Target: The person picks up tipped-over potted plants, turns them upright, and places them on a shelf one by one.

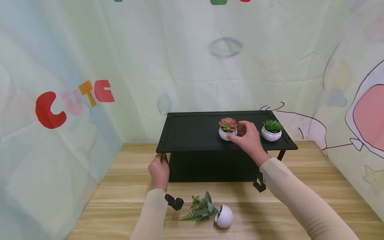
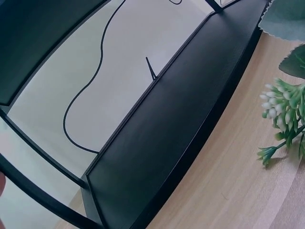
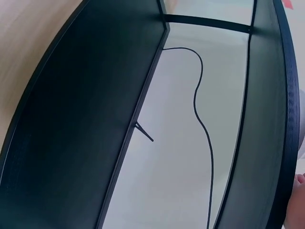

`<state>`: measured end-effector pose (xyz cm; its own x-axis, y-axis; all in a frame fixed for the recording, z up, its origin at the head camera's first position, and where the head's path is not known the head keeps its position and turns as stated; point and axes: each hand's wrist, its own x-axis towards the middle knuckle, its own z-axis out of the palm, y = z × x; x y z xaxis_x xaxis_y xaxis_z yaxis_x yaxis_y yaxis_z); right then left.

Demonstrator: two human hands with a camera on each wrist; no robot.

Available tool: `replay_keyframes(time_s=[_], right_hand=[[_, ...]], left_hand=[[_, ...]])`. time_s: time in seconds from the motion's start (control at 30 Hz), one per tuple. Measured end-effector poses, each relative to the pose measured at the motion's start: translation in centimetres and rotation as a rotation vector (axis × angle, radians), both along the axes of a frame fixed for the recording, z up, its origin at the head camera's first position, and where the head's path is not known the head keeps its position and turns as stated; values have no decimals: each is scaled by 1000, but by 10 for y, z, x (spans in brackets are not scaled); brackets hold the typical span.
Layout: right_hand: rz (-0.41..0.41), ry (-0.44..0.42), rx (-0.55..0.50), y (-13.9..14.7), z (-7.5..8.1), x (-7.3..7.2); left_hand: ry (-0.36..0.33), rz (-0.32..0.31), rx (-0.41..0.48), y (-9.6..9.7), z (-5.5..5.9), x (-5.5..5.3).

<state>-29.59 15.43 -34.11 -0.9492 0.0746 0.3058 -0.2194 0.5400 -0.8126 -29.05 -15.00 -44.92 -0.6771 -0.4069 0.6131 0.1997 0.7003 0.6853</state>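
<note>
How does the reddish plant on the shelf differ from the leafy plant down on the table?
The reddish plant stands upright on the shelf; the leafy plant lies on its side on the table. The right hand holds the reddish plant, while nothing holds the leafy plant. The reddish plant is a compact rosette; the leafy plant has longer, spreading green sprigs. Both have white pots.

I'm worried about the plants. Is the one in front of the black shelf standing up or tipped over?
Tipped over: its white pot lies on its side, and its leaves stretch sideways along the table.
</note>
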Motion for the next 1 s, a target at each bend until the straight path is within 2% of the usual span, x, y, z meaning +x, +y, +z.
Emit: replay_keyframes(time_s=[0.47,0.77,1.0], right_hand=[[-5,30,-17,4,8,11],[15,63,-91,6,6,28],[28,62,-92,8,4,41]], left_hand=[[-13,-6,8,0,0,-1],[-23,-7,7,-1,0,-1],[-19,-8,25,0,2,0]])
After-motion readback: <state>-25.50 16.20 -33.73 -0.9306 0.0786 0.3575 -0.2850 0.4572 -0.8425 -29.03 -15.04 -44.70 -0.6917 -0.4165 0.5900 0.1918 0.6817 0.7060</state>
